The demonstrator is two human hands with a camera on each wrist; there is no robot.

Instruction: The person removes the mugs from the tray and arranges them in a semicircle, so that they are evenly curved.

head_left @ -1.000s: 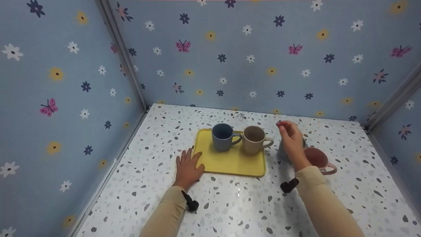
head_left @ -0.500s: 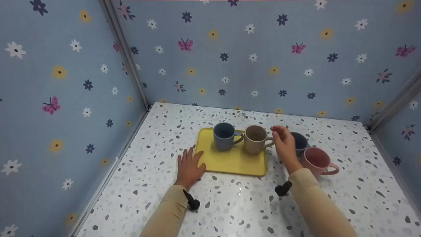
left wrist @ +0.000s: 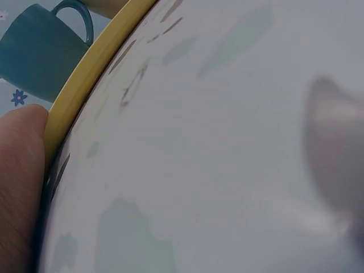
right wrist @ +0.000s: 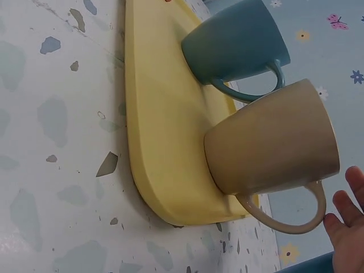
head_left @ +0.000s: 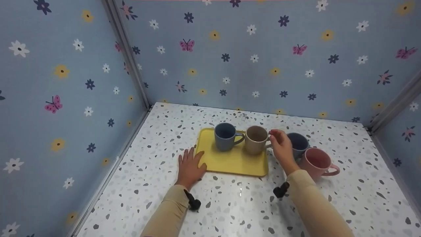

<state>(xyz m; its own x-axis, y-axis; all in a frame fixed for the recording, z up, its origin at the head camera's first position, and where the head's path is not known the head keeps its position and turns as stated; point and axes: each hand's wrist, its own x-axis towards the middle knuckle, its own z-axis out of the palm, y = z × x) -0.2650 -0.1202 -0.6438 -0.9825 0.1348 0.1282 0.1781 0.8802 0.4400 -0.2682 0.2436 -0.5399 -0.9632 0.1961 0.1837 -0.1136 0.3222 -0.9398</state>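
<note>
A yellow tray [head_left: 230, 164] bears a blue mug [head_left: 223, 143] and, to its right, a beige mug [head_left: 254, 146], both upright with handles pointing right. My left hand [head_left: 190, 168] lies with spread fingers over the tray's left front part; in the left wrist view its thumb [left wrist: 21, 170] rests against the yellow rim. Beside the beige mug is my right hand [head_left: 282, 148], its fingers loosely bent. The right wrist view puts its fingertips [right wrist: 332, 220] right at the outside of the handle [right wrist: 287, 227], not hooked through it.
Just right of my right hand stands a second blue mug [head_left: 299, 142], partly covered by that hand. In front of it a pink mug [head_left: 317, 163] has its handle to the right. Patterned walls [head_left: 250, 75] border the speckled table [head_left: 236, 210] at the back and sides.
My right hand has moved left, from over the second blue mug to the beige mug's handle. That blue mug now shows more. My left hand stays at the tray.
</note>
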